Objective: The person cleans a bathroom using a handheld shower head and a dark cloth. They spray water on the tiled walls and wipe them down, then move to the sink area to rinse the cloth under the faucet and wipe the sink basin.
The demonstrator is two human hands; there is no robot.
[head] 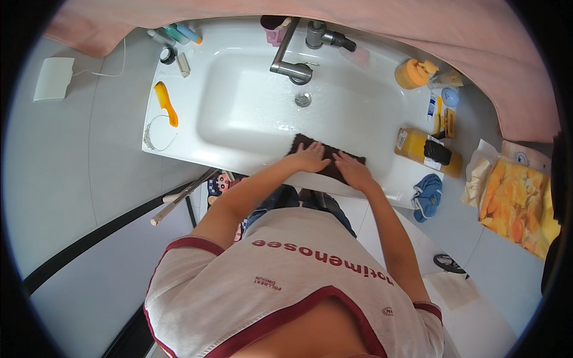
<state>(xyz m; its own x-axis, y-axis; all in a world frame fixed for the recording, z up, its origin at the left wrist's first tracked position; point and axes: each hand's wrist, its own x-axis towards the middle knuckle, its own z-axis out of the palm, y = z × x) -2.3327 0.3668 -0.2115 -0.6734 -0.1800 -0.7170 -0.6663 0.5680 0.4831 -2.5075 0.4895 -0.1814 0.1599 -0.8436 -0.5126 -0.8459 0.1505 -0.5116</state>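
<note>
A dark brown cloth with a scalloped edge (332,171) lies spread over the front rim of the white washbasin (250,112). My left hand (311,157) rests palm down on the cloth's left part, fingers apart. On its right part lies my right hand (352,170), also flat, with its fingers slightly spread. Neither hand grips the cloth. Behind them, the grey metal faucet (291,69) reaches over the basin, and water ripples around the drain (303,99).
On the left ledge are a yellow comb (166,104), a headband and small bottles. The right ledge holds an orange pump bottle (412,74), a large yellow bottle (414,145) and a blue cloth (427,197). A pink curtain (403,18) hangs along the far side.
</note>
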